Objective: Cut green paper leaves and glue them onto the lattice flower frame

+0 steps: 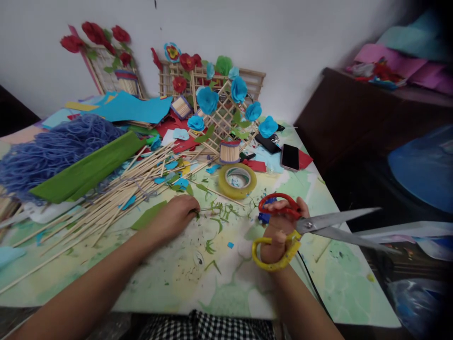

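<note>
Scissors (307,225) with one red and one yellow handle loop hang on my right hand (278,231). Their blades are spread apart and point right, past the table's edge. My left hand (181,213) rests low over the table with its fingers curled together. A thin dark bit shows at its fingertips, too small to name. Green paper clippings (221,215) lie scattered between the two hands. Just left of my left hand is a piece of green paper (148,215), partly covered by the forearm. A roll of clear tape (222,183) lies flat beyond the clippings.
Thin wooden sticks (116,200) and a heap of blue yarn (67,148) cover the left side. Stick lattices with blue paper flowers (208,99) and red paper flowers (95,33) stand at the back. Two phones (290,157) lie back right, near a dark cabinet (329,108).
</note>
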Demonstrator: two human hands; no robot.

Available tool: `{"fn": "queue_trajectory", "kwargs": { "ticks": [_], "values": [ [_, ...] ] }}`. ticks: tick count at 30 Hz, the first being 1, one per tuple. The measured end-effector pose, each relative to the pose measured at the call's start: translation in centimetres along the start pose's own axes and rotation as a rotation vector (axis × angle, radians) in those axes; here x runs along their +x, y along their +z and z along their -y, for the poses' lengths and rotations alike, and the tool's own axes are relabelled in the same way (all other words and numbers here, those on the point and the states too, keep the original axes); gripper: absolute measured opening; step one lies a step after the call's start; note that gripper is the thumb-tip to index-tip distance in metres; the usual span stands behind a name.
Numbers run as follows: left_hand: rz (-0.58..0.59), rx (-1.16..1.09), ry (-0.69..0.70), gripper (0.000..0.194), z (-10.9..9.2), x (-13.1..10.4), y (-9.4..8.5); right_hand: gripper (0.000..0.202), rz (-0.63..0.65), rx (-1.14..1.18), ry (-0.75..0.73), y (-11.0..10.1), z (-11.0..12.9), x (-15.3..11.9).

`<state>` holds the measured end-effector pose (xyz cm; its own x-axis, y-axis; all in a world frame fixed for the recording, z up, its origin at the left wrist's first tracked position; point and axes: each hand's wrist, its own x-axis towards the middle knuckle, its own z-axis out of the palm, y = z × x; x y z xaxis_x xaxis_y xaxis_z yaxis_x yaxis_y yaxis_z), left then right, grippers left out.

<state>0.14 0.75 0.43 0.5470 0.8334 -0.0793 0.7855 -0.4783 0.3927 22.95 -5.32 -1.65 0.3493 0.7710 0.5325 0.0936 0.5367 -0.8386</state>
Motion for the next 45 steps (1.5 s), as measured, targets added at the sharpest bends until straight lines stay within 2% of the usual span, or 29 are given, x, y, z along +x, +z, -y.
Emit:
{"fn": "queue_trajectory", "kwargs": {
  "ticks": [3, 7, 10, 12, 17, 20, 23, 25, 28, 31, 34, 38, 41, 45],
  "values": [
    [-0.054, 0.024, -0.014, 0.020, 0.1, -0.4, 0.1, 0.057, -0.079, 0.093, -0.031, 0.4, -0.1, -0.5],
    [-0.138, 0.081, -0.024, 0.024, 0.8, -0.7, 0.0, 0.048, -0.028, 0.182, 0.130, 0.9, -1.0, -1.0],
    [-0.123, 0.057, -0.038, 0.026, 1.5, -0.7, -0.1, 0.044, -0.003, 0.234, 0.260, 1.1, -1.2, -1.2],
    [-0.097, 0.005, -0.060, 0.028, 2.0, -0.7, -0.3, 0.042, 0.001, 0.257, 0.287, 1.1, -1.0, -1.1],
    [-0.031, -0.103, -0.065, 0.030, 3.8, -0.6, -1.1, 0.040, -0.026, 0.331, 0.268, 0.7, 0.2, 0.3],
    [0.020, -0.115, -0.080, 0.029, 5.1, -0.4, -1.4, 0.042, -0.106, 0.307, 0.256, -0.1, 0.6, 1.6],
    [0.018, -0.074, -0.074, 0.028, 5.4, -0.1, -1.5, 0.036, -0.215, 0.125, 0.134, -1.2, 0.4, 2.4],
    [0.032, -0.061, -0.068, 0.028, 4.9, -0.1, -1.4, 0.041, -0.230, -0.085, 0.043, -1.7, -0.1, 2.3],
    [0.019, -0.060, -0.038, 0.026, 3.6, -0.2, -1.2, 0.054, -0.064, -0.352, 0.002, -1.6, -0.8, 1.3],
    [-0.057, -0.066, 0.075, 0.024, 2.7, -0.5, -0.8, 0.055, 0.208, -0.517, -0.024, -0.6, -1.1, -0.3],
    [-0.097, -0.128, 0.160, 0.021, 2.4, -0.6, -0.5, 0.055, 0.376, -0.618, -0.018, 0.5, -1.1, -1.4],
    [-0.106, -0.164, 0.205, 0.019, 2.4, -0.7, -0.1, 0.050, 0.393, -0.647, 0.071, 1.2, -1.1, -1.8],
    [-0.136, -0.110, 0.245, 0.021, 2.1, -0.7, 0.2, 0.047, 0.334, -0.581, 0.123, 1.8, -1.4, -1.8],
    [-0.187, -0.013, 0.285, 0.022, 1.2, -1.0, 0.7, 0.047, 0.340, -0.474, 0.189, 3.5, -1.9, -1.6]
  ]
}}
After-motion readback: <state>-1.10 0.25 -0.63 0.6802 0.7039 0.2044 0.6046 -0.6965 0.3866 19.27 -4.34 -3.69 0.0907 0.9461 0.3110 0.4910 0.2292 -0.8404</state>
